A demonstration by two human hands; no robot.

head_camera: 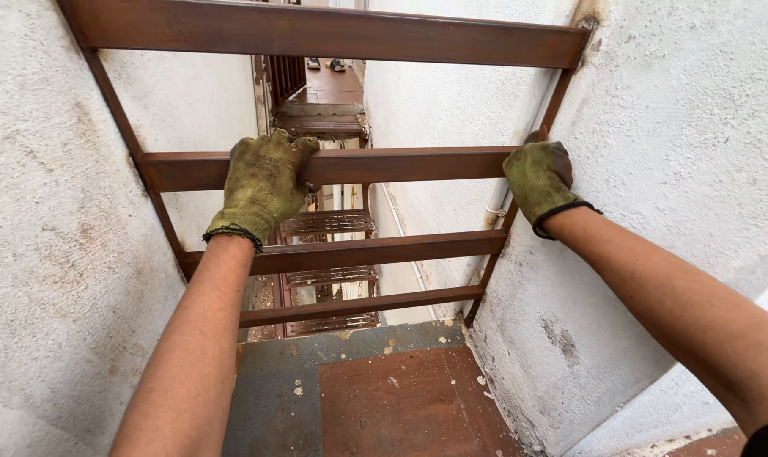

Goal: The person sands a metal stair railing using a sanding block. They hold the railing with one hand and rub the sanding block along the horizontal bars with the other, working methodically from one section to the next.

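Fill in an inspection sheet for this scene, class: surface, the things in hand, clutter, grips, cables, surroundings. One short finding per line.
Surface: landing floor, worn red-brown and grey, paint flaking.
Things in hand: brown metal railing; both hands on its second bar from the top.
Clutter: pale chips and grit on the floor by the right wall.
Grips: left hand in a dirty olive glove, fingers curled over the bar; right hand in a like glove, clasping the bar's end at the upright.
Cables: no cables seen; one thin white pipe runs down the far wall.
Surroundings: rough white walls on both sides; rusty metal stairs beyond the railing.
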